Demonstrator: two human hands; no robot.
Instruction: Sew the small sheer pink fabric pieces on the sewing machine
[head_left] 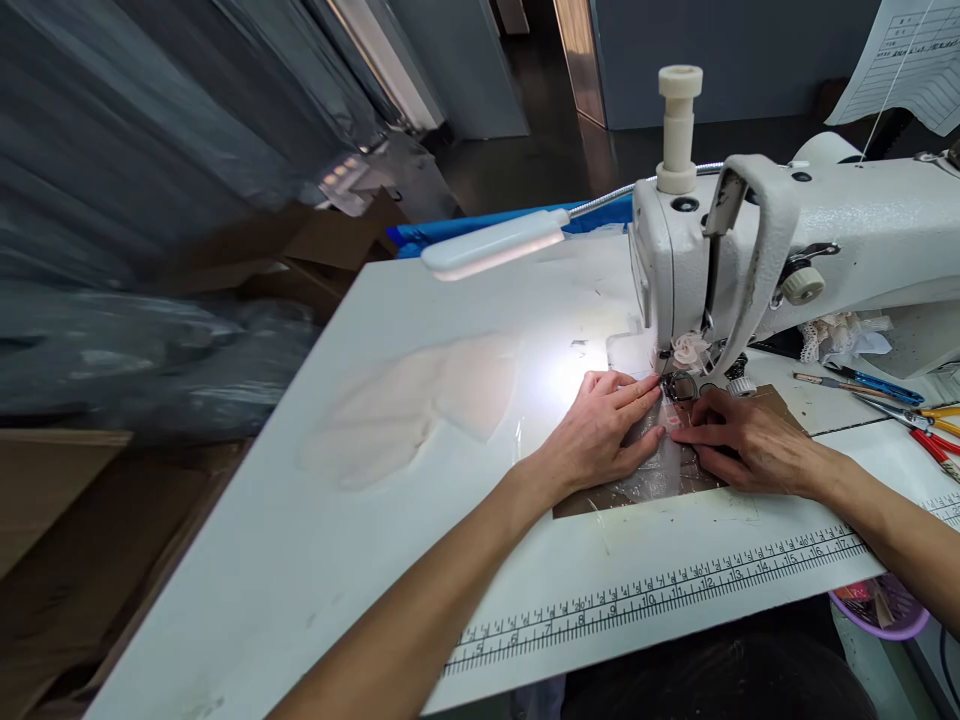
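The left hand (611, 425) lies flat, fingers slightly spread and pressing down; the right hand (750, 440) has bent fingers against the cloth, and whether they pinch it I cannot tell. The sheer fabric (652, 483) lies between and partly under both hands, on a brown plate (589, 503) just in front of the needle area. The sewing machine (847, 225) stands over it, a pale rosette (688, 350) on its head. Right of the hands lie a blue pen (877, 385) and pliers (889, 408); across the bench (247, 560), pale cloth pieces (405, 415) lie to the left beneath a lamp (495, 245). The fabric looks whitish, see-through and wrinkled. Fingers and presser foot hide its far end; the pliers' handles are cut off.
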